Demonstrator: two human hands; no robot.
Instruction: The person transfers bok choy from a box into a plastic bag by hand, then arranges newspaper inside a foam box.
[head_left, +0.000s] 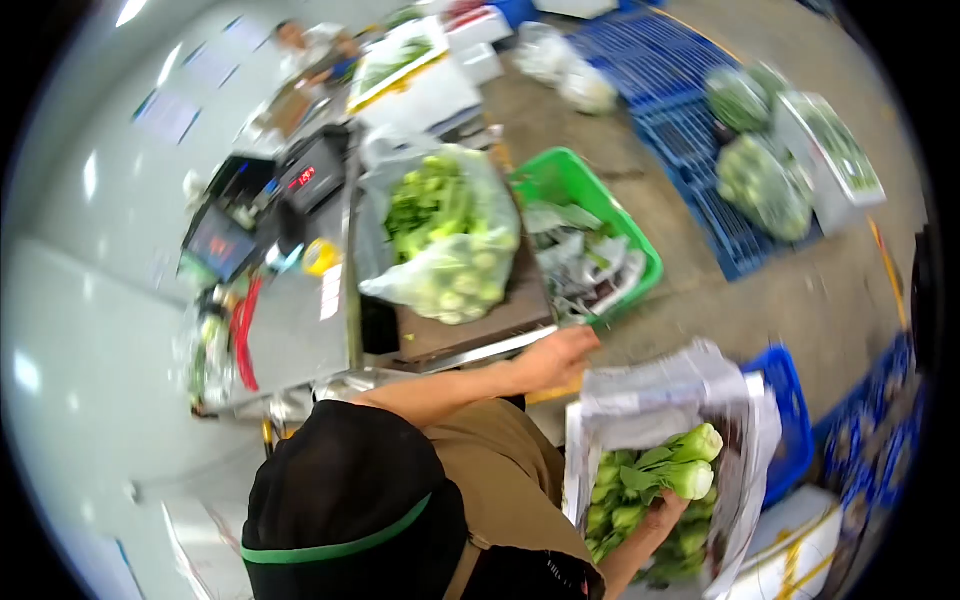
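My left hand (558, 358) is in the air beside the corner of the worktable, its fingers curled together with nothing visible in them. Lower down, my right hand (668, 510) grips leafy green vegetables (690, 462) with thick pale stems over a white, lined box (640, 392). More of the same greens (612, 518) lie inside that box. On the table's brown board (500, 325) stands a clear plastic bag (470, 270) filled with similar greens, its top open.
A green crate (645, 245) with plastic bags stands beside the table. A scale (310, 172), yellow tape (320, 257) and red ties (243, 335) are on the left. Blue pallets (680, 130) carry bagged vegetables (765, 185). Another person (318, 50) is at the back. A dark cap (340, 490) fills the bottom.
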